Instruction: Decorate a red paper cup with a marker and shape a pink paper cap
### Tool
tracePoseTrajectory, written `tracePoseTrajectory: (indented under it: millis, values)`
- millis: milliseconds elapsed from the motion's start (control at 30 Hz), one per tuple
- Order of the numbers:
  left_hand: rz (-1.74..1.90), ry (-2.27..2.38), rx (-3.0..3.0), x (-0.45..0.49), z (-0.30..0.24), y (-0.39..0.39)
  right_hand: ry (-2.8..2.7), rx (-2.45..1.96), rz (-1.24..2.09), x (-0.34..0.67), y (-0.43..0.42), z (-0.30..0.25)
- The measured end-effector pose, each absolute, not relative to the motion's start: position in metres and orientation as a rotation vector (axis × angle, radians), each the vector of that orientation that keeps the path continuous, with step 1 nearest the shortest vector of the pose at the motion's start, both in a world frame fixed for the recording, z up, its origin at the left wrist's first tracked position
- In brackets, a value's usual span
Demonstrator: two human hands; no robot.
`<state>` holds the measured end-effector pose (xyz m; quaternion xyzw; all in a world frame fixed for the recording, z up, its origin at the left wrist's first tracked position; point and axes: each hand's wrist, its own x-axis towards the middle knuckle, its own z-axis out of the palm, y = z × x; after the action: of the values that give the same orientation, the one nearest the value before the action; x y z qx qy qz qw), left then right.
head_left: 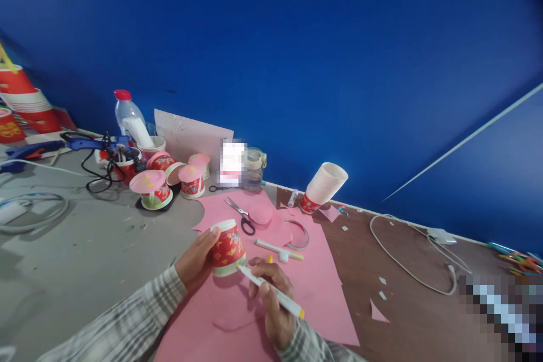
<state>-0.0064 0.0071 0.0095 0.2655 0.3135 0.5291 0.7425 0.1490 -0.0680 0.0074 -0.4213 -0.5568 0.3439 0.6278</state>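
My left hand (pixel 198 257) grips a red patterned paper cup (pixel 228 244) from its left side. The cup is upside down and a little tilted, its wide rim end downward over pink paper (pixel 305 300). A pale green band runs around that rim end. In my right hand (pixel 275 297) is a white marker (pixel 278 297) with a yellow end, its tip at the cup's lower right edge. A yellow cap (pixel 270 259) shows by the right fingers. Another marker (pixel 278 250), whitish green, lies on the paper just beyond.
Scissors (pixel 241 217) and a tape roll (pixel 299 236) lie on the pink paper. A leaning cup stack (pixel 324 188), a glass jar (pixel 254 169) and decorated cups (pixel 192 182) stand near the blue wall. Right, a white cable (pixel 382 254); left, a bottle (pixel 126 108) and blue glue gun (pixel 97 142).
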Motion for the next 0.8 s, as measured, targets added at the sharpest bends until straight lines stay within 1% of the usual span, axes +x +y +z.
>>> tracePoseTrajectory:
  millis: [167,367,800]
  values:
    - [1.168,0.697,0.601,-0.0066,0.0081,0.0072,-1.363,-0.848,0.793,0.1471,-0.0676,0.0095]
    - [1.177,0.72,0.597,-0.0056,0.0109,0.0061,-1.418,-0.906,0.731,0.1467,-0.0666,0.0067]
    - [1.191,0.739,0.614,-0.0051,0.0104,0.0063,-1.411,-0.907,0.799,0.1464,-0.0655,0.0023]
